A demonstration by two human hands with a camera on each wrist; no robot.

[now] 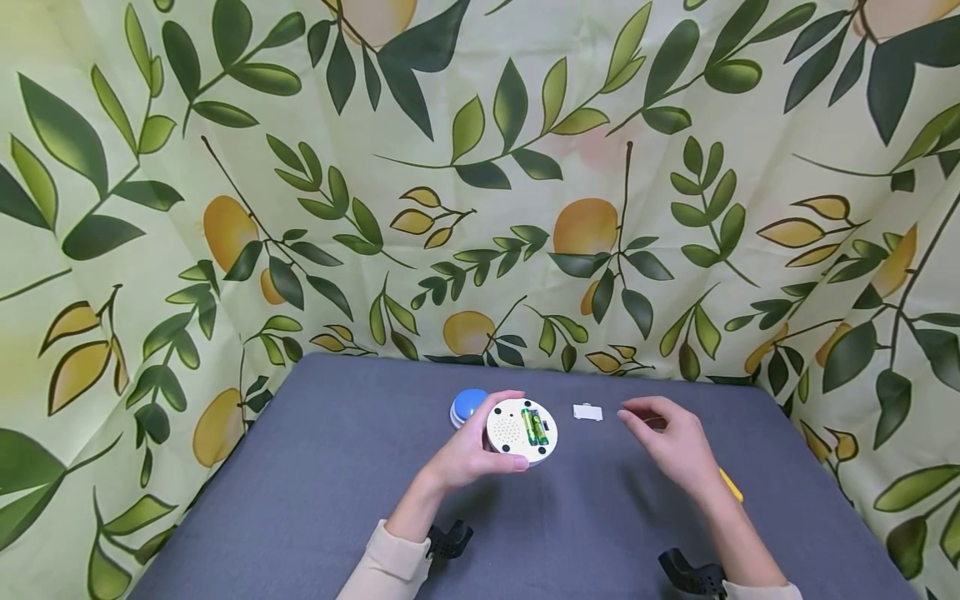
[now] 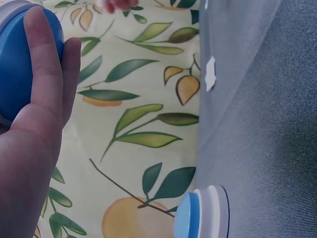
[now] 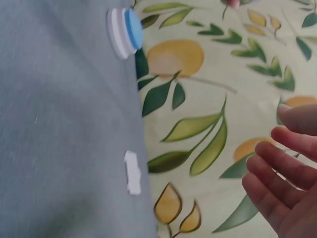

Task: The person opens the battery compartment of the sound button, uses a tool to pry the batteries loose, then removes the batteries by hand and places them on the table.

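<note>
The left hand [image 1: 468,450] is clamped on a round white device [image 1: 504,431], held above the tabletop [image 1: 337,483] with its underside facing the head camera. The device's blue top is hidden in that view; the left wrist view shows it, cut off by the frame edge, with two fingers lying across it. The bay in the underside is uncovered and contains two green batteries [image 1: 536,427]; their end markings are too small to read. Four dark pads [image 1: 542,450] are counted around the face.

A second blue-topped device [image 1: 469,403] stands on the tabletop just beyond the left hand, which partly hides it; the left wrist view cuts it off at the bottom edge. Total of such devices: two.

One white cover [image 1: 588,412] lies flat on the tabletop between the hands, touched by neither.

The right hand [image 1: 667,437] is free, its fingers loosely bent and, in the right wrist view, the thumb tip apart from the fingertips.

One yellow object [image 1: 731,485] lies beside the right forearm, mostly concealed by it; its type cannot be determined. Two black wrist mounts [image 1: 450,540] are visible, one per arm, the right one cut by the lower frame edge.
</note>
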